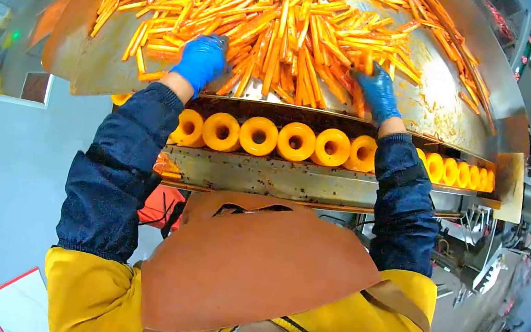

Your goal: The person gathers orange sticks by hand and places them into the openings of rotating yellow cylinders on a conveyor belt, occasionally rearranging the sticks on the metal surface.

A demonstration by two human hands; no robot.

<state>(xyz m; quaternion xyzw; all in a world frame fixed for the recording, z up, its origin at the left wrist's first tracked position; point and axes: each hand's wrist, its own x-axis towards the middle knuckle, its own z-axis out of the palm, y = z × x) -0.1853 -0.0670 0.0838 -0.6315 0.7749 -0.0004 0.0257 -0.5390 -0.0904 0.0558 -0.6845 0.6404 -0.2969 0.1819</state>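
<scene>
A large heap of glossy orange sticks (279, 36) lies on a metal tray (441, 89) in front of me. My left hand (202, 62), in a blue glove, is closed at the near left part of the heap; what its fingers hold is hidden. My right hand (377, 92), in a stained blue glove, is closed at the heap's near right side, with the end of an orange stick (368, 63) showing at its fingertips. Below both hands runs a row of round orange cups (258, 136) with dark holes in their middles. My right forearm hides part of that row.
A stained metal ledge (270, 177) runs between the cups and my brown apron (256, 269). Some orange pieces (166, 167) lie on it at the left. The tray has a raised right wall (498, 57). A red item (162, 207) is below the ledge.
</scene>
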